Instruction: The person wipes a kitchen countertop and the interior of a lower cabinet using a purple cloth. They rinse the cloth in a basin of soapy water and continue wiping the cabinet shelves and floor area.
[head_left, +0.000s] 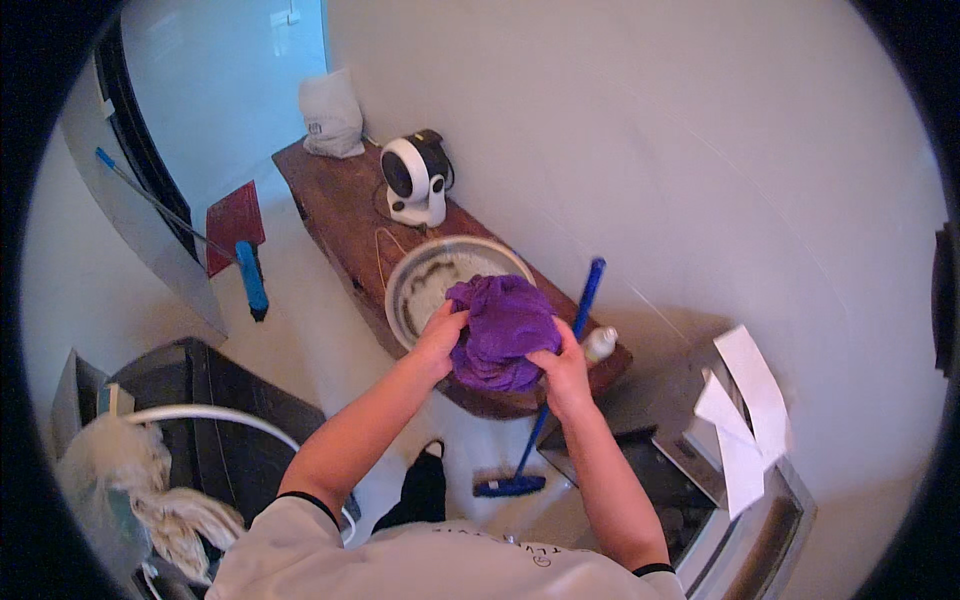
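A crumpled purple cloth (510, 322) is held between my two hands, over the near side of a round metal basin (397, 281). My left hand (442, 337) grips its left edge. On the other side my right hand (564, 367) pinches the fabric, thumb on top. Cloudy, greyish water or suds show in the basin behind the cloth. The basin rests on a reddish-brown wooden slab bench (330, 217), and the cloth hides part of its rim.
Behind the basin stand a white and black fan-like appliance (415, 180) and a white bag (331, 116). A blue-handled brush (510, 486) leans against the bench beside a bottle (601, 344). A broom (251, 277) and red dustpan (236, 225) lie left; white panels (739, 435) stand right.
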